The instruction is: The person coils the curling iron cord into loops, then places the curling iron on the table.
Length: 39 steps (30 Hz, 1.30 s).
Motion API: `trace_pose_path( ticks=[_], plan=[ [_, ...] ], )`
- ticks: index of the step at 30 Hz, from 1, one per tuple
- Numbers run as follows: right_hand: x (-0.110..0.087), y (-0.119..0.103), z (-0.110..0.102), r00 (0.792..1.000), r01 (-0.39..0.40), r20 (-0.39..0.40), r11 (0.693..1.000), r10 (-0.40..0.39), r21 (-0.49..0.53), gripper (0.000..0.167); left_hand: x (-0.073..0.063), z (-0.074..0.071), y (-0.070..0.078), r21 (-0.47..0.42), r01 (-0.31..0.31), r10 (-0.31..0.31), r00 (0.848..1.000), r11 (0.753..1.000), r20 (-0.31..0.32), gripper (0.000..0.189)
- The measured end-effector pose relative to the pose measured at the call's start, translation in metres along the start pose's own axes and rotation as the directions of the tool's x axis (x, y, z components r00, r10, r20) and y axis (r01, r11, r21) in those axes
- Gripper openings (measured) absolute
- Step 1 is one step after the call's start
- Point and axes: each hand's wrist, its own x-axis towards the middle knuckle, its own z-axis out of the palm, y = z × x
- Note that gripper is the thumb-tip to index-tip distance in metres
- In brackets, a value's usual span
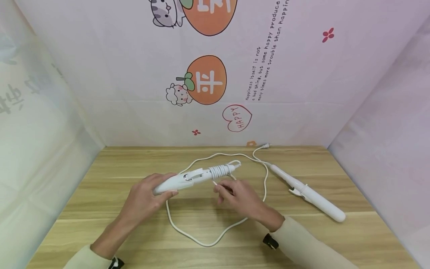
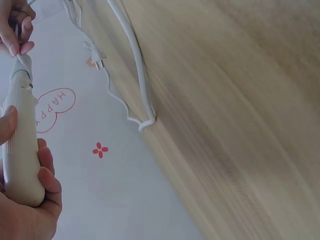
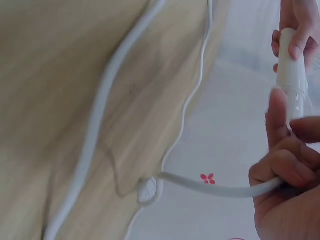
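Note:
My left hand [image 1: 142, 196] grips a white curling iron [image 1: 176, 182] by its thick end, thumb along the near side, and holds it tilted above the table. Several turns of white cord [image 1: 220, 171] are wound around the iron's slimmer end. Beside those turns, my right hand [image 1: 240, 198] pinches the cord; in the right wrist view a stretch of cord [image 3: 220, 191] runs from its curled fingers. The left wrist view shows the iron [image 2: 24, 150] between the left thumb and fingers, with the right fingertips close to its far end.
A second white curling iron [image 1: 319, 201] lies slanted on the right of the wooden table [image 1: 134, 246]. Its cord ends in a plug [image 1: 266, 146] near the back wall. A wide loop of cord [image 1: 206, 245] lies below and around both hands. Printed walls enclose the table.

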Motion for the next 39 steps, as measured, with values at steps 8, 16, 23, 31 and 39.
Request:
trace_pose_path(
  ticks=[8, 16, 23, 31, 39],
  plan=[
    [-0.002, -0.001, -0.008, 0.994, 0.078, 0.084, 0.988, -0.067, -0.132, 0.021, -0.001, 0.001, 0.001, 0.034, 0.010, -0.011, 1.000, 0.999, 0.029, 0.051],
    [-0.002, -0.006, -0.026, 0.980, 0.180, 0.133, 0.949, -0.150, -0.258, 0.026, -0.007, -0.003, -0.011, 0.105, 0.004, -0.009, 0.999, 0.994, 0.047, 0.051],
    [0.003, 0.002, -0.031, 0.929, 0.363, 0.074, 0.861, -0.362, -0.356, 0.011, -0.010, -0.005, -0.011, 0.092, -0.057, 0.048, 0.993, 0.994, 0.104, 0.051],
    [0.010, 0.010, -0.035, 0.880, 0.463, 0.071, 0.816, -0.469, -0.346, 0.004, -0.015, -0.010, -0.013, -0.014, -0.205, 0.204, 0.958, 0.979, 0.203, 0.048],
    [0.016, 0.024, -0.035, 0.895, 0.441, 0.135, 0.888, -0.425, -0.131, 0.015, -0.014, -0.016, -0.018, -0.183, -0.302, 0.339, 0.915, 0.935, 0.218, 0.045]
  ],
)
